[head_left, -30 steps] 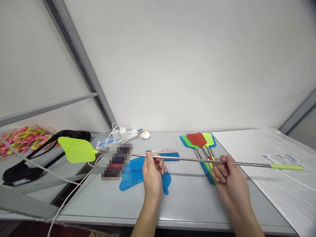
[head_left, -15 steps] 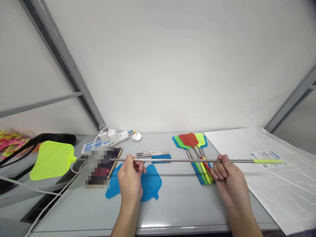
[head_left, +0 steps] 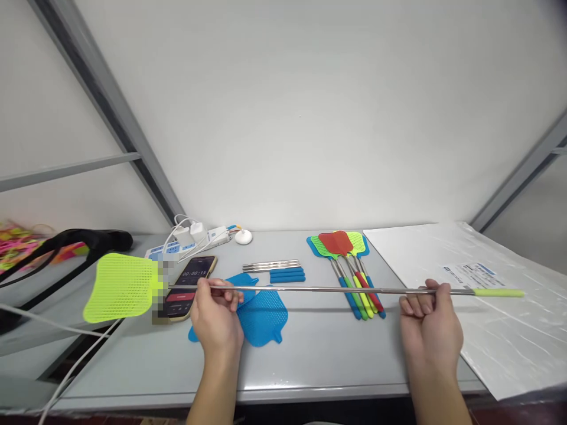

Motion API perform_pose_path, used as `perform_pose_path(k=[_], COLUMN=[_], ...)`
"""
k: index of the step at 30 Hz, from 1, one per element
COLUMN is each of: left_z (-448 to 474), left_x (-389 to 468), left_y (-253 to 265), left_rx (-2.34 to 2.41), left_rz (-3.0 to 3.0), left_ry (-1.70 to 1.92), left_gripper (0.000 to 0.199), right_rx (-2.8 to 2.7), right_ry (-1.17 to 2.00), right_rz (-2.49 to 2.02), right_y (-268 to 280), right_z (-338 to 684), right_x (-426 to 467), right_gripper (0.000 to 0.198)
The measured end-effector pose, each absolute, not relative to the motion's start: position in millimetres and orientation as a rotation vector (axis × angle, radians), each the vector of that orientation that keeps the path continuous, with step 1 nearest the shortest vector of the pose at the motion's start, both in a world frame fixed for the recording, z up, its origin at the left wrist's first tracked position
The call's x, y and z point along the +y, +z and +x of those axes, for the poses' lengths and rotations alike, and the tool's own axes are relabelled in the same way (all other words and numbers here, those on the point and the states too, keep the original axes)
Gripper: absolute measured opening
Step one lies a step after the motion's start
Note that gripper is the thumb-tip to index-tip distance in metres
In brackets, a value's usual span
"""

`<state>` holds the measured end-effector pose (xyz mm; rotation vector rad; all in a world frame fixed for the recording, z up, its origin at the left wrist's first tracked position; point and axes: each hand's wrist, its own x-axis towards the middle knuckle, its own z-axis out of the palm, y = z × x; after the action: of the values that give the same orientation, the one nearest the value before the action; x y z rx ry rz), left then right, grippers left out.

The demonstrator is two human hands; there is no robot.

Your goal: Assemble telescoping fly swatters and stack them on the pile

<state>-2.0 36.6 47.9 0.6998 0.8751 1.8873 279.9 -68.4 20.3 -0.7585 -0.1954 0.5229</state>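
A yellow-green fly swatter (head_left: 283,288) with a long metal rod stretches level above the table, its mesh head at the left and its grip at the far right. My left hand (head_left: 217,313) pinches the rod not far from the head. Nearer the grip, my right hand (head_left: 429,324) is closed on the same rod. Below the left hand lie blue swatter heads (head_left: 263,319), partly covered by it. Behind them are several metal rods (head_left: 271,266) and a stack of blue grips (head_left: 287,275). Several assembled swatters (head_left: 339,243) in mixed colours lie in a fanned pile.
A phone (head_left: 195,277) with a running timer lies at the left, beside a power strip (head_left: 177,251) with white plugs and cables. White plastic packaging (head_left: 487,330) covers the table's right side. Against the back rises a pale wall, and a black strap (head_left: 101,241) hangs at left.
My right hand has slid right along with the grip end, and my left hand has shifted slightly left. The swatter's head has moved right, closer to my left hand.
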Motion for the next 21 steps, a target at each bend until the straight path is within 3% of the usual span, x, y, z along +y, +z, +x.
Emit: perform_pose_path(k=[4, 15, 21], left_z=[-8, 34, 4], left_x=[39, 18, 19], left_y=[49, 38, 37], left_rx=[0.839, 0.733, 0.718], left_rz=[0.634, 0.514, 0.496], left_ry=[1.926, 1.683, 1.624], left_gripper=[0.036, 0.038, 0.046], right_rx=[-0.164, -0.226, -0.178], right_ry=[0.536, 0.597, 0.653], right_rz=[-0.734, -0.727, -0.769], right_y=[19, 33, 29], right_z=[283, 222, 251], right_x=[-68, -65, -77], right_gripper=[0.015, 0.026, 0.017])
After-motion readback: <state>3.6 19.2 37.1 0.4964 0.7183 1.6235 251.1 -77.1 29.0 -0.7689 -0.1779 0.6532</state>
